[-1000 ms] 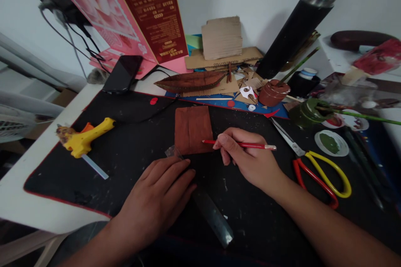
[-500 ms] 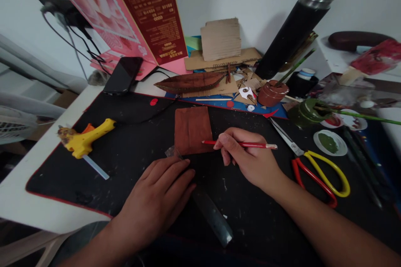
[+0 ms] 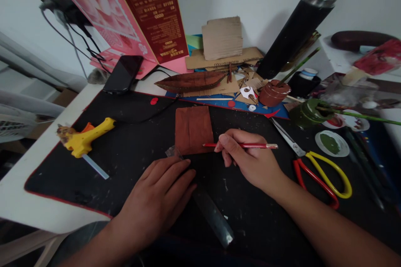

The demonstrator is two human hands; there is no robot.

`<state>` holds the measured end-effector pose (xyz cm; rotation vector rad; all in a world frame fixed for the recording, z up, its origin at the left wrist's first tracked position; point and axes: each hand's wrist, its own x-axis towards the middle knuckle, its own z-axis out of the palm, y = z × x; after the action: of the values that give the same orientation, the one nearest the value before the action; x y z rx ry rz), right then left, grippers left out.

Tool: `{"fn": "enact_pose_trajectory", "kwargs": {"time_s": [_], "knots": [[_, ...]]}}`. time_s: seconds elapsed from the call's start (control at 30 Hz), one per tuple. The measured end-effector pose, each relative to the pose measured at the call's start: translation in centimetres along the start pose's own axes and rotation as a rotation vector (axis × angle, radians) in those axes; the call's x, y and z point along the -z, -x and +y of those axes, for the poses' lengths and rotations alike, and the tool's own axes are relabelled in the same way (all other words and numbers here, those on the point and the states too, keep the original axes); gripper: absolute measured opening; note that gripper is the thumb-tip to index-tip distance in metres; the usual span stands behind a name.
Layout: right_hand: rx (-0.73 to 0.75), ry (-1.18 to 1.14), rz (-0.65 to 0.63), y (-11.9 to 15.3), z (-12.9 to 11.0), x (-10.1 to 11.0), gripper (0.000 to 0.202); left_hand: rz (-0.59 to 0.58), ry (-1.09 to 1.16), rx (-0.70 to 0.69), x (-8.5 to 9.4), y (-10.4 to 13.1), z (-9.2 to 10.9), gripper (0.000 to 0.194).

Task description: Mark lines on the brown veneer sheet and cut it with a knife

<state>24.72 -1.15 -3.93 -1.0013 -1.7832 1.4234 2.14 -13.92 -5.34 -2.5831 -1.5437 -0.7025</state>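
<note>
A reddish-brown square piece (image 3: 193, 128) lies on the black mat (image 3: 131, 150). My right hand (image 3: 247, 154) pinches a red pencil (image 3: 253, 145), whose tip is over the right part of the square. Just below the square, my left hand (image 3: 163, 194) rests palm down, its fingers outstretched and lying close together. It lies across a clear ruler-like strip (image 3: 214, 219), which shows at both sides of the hand; the middle of the strip is hidden.
At the left lies a yellow glue gun (image 3: 84, 137). Scissors (image 3: 300, 152) lie at the right, near paint jars (image 3: 308, 113). A brown boat-shaped piece (image 3: 191, 82), cardboard scraps, a phone (image 3: 123, 74) and a black flask (image 3: 294, 33) stand or lie behind.
The view has shifted very slightly. Both hands, the pencil and the square keep nearly the same places relative to one another.
</note>
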Motion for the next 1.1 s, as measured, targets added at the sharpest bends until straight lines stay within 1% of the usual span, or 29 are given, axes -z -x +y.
{"fn": "enact_pose_trajectory", "kwargs": {"time_s": [0.6,1.1], "knots": [[-0.012,0.02,-0.009,0.06,-0.06,0.06,0.042,0.004,0.003,-0.001,0.07,-0.05,-0.02,0.017],[0.011,-0.062,0.004,-0.05,-0.26,-0.09,0.038,0.007,0.009,-0.002,0.06,-0.09,0.02,0.016]]}}
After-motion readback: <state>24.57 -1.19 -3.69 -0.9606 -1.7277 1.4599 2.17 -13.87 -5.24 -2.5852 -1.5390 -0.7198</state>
